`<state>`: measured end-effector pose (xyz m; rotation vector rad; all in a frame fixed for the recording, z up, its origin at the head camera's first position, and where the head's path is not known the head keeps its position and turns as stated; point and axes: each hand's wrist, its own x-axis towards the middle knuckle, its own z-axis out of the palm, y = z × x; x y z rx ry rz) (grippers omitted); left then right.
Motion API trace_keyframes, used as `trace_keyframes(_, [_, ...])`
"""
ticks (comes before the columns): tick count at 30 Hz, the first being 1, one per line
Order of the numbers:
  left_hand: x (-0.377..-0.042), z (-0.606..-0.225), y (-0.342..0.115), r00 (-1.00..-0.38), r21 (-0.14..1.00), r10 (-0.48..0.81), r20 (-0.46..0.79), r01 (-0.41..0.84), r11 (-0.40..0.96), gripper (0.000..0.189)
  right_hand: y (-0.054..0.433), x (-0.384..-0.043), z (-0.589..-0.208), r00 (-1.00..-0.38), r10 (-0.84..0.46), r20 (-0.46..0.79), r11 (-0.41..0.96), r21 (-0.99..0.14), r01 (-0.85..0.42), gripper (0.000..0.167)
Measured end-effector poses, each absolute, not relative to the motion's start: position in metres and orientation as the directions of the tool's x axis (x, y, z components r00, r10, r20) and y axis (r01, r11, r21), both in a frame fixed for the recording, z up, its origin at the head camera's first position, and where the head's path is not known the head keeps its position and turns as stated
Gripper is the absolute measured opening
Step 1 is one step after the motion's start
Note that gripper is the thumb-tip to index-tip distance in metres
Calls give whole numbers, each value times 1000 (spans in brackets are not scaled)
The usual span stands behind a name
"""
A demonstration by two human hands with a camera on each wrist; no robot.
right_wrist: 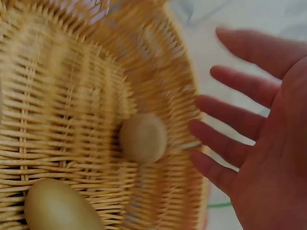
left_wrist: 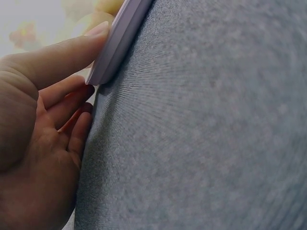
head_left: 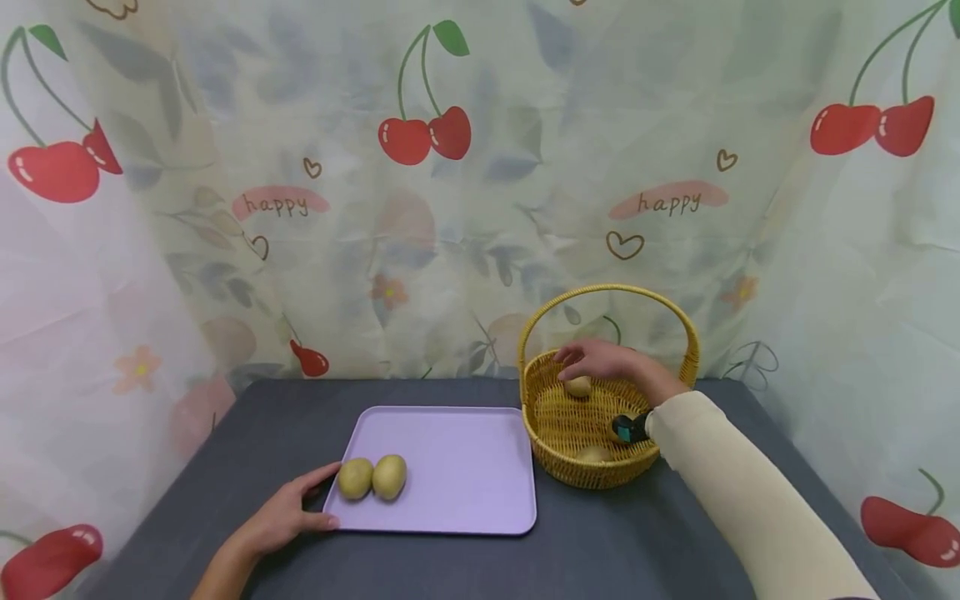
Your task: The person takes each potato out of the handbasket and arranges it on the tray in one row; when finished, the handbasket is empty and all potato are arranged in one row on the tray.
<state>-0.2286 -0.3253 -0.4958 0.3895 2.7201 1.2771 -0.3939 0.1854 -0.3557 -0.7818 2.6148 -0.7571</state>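
A pale purple tray (head_left: 472, 471) lies on the table with two potatoes (head_left: 356, 478) (head_left: 389, 477) side by side near its left edge. My left hand (head_left: 281, 510) rests against that edge, thumb at the near corner and fingers spread along the side. In the left wrist view the thumb touches the tray's rim (left_wrist: 108, 64). Over the wicker basket (head_left: 558, 467) hovers my right hand (head_left: 600, 360), palm down and holding nothing. One potato (head_left: 577, 387) sits below its fingers, at the basket's far side; another potato (head_left: 594, 454) lies at the near side.
An arched handle (head_left: 607, 288) rises over the basket, which stands just right of the tray. A dark grey cloth (head_left: 420, 571) covers the table. Behind and at both sides hangs a curtain (head_left: 480, 208) with cherries printed on it. A black wrist device (head_left: 630, 428) sits at the right sleeve.
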Motion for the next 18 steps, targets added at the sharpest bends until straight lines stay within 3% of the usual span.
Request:
trace_keyframes(11, [-228,-498,-323,-955,770,297,11,198,607,80,208,-422,-406,-867,-494,-71,683,-648,-336,51])
trace_keyframes(18, [-228,-496,-327,-958,764,285,17,196,614,80,197,-426,-417,-868,-485,-105,727,-601,-333,54])
